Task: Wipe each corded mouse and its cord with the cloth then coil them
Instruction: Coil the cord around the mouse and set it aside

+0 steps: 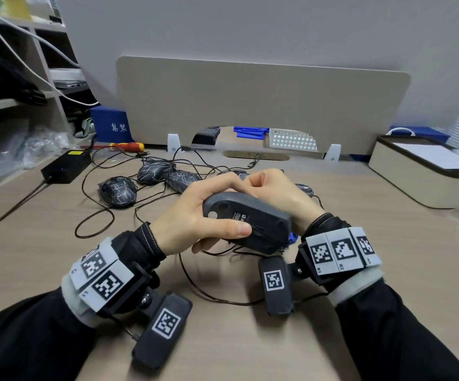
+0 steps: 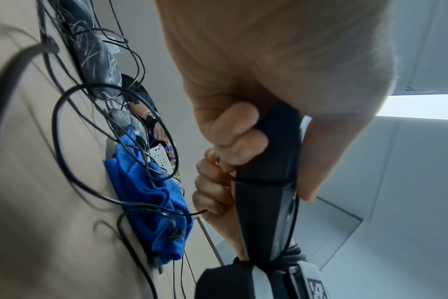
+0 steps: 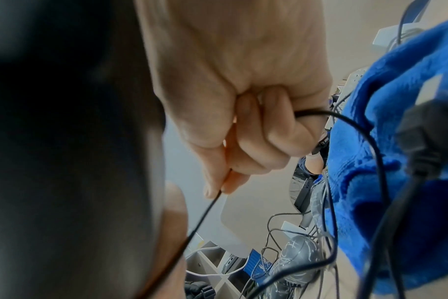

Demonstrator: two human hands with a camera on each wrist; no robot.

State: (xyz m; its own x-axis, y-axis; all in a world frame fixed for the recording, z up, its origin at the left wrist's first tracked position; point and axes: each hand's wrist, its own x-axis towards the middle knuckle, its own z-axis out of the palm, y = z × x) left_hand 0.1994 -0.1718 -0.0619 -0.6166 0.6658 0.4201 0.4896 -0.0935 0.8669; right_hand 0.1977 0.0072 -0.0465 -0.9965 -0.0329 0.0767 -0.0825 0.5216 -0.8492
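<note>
My left hand (image 1: pixel 192 215) grips a dark grey corded mouse (image 1: pixel 246 218), held underside up above the desk. In the left wrist view its thin black cord (image 2: pixel 258 183) crosses the mouse (image 2: pixel 266 212) body once. Just behind the mouse my right hand (image 1: pixel 272 188) is curled, and the right wrist view shows its fingers (image 3: pixel 258 137) pinching the cord (image 3: pixel 351 121). More of this cord (image 1: pixel 195 284) trails in a loop on the desk. The blue cloth (image 2: pixel 146 202) lies on the desk under the mouse, with only a corner (image 1: pixel 293 237) showing in the head view.
Several scribble-marked mice (image 1: pixel 118 192) with tangled cords lie at the back left. A black power brick (image 1: pixel 66 166) and a red-yellow screwdriver (image 1: pixel 128 146) sit further left. A beige box (image 1: pixel 426 177) stands at right, a divider panel (image 1: pixel 250 105) behind.
</note>
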